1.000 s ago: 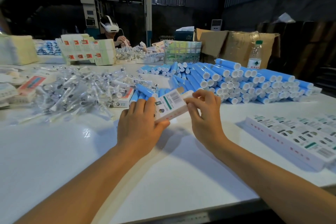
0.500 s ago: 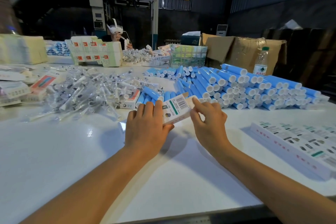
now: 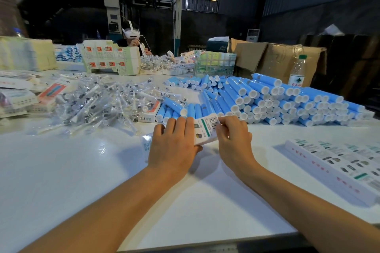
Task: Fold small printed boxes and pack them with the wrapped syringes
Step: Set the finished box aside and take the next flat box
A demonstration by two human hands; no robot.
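Both hands have closed in on the small printed box (image 3: 206,131), held just above the white surface (image 3: 82,170) before the blue tubes (image 3: 267,100): the left hand (image 3: 174,146) grips its near end, while the right hand (image 3: 234,139), nearer than a moment ago, now pinches its barcoded far end. Wrapped syringes (image 3: 98,104) lie heaped to the left.

The scene is seen through a single wide-angle view, taken from the person's head and directed forward and down across the white tabletop (image 3: 61,181). Both forearms are seen entering from the bottom edge, and the hands are held close below the lens, near the middle of the frame. Straight lines are bent towards the edges. No second view is supplied.
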